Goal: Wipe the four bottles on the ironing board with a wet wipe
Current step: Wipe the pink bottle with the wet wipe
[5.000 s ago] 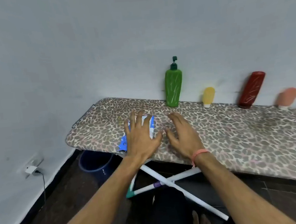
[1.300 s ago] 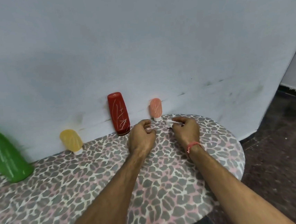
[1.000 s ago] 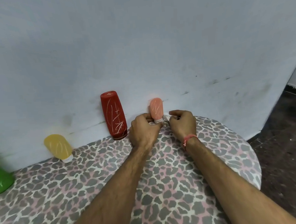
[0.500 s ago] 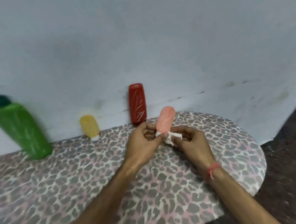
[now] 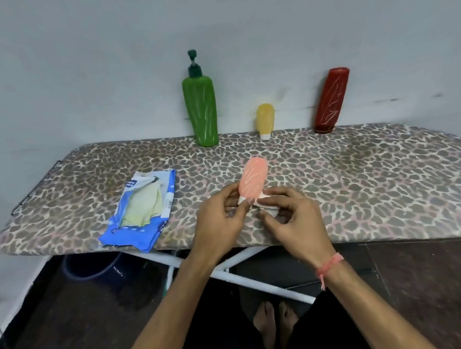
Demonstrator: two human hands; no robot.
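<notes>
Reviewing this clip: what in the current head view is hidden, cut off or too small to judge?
- Pink bottle: its cap end is covered by the left hand.
- Wet wipe: mostly hidden in the right hand, so its contact with the bottle is unclear.
- Wipe packet: print too small to read.
- Ironing board: right tip cut off by the frame edge.
- Bucket: mostly hidden under the board.
</notes>
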